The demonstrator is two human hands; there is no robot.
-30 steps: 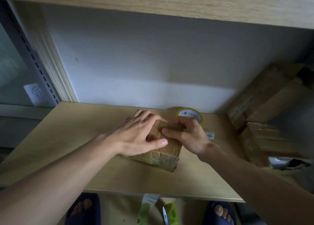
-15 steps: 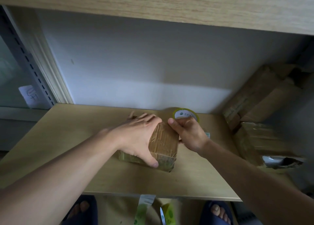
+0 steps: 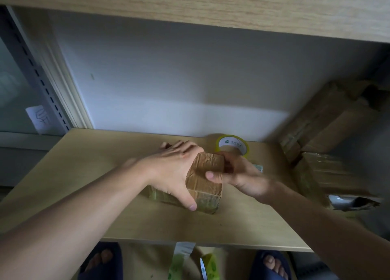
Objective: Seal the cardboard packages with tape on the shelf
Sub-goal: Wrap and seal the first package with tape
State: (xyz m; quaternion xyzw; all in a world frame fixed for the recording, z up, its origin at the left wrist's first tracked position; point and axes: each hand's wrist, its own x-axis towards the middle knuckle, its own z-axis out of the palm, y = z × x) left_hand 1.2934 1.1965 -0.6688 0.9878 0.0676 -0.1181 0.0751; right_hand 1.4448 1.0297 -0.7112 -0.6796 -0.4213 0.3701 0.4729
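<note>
Pale wood-grain shelf board, matte and smooth, white wall behind, second board overhead. Small cardboard package at shelf middle: blocky, brown, wrapped in wrinkled glossy tape, greenish tape sheen along near face. Long axis running left to right along the shelf, mostly hidden under the left hand; right end face turned up toward the camera. Left hand draped over package top, fingers curled down the far side, thumb pressed on near lower corner. Right hand clamped on package's right end, thumb on top face, fingers behind. Yellow-rimmed tape roll just behind package, on edge, white core showing. Stacked cardboard boxes well right of package, taped, one torn. Bare board left of package and a narrower strip toward front edge. Slippered feet below shelf edge.
</note>
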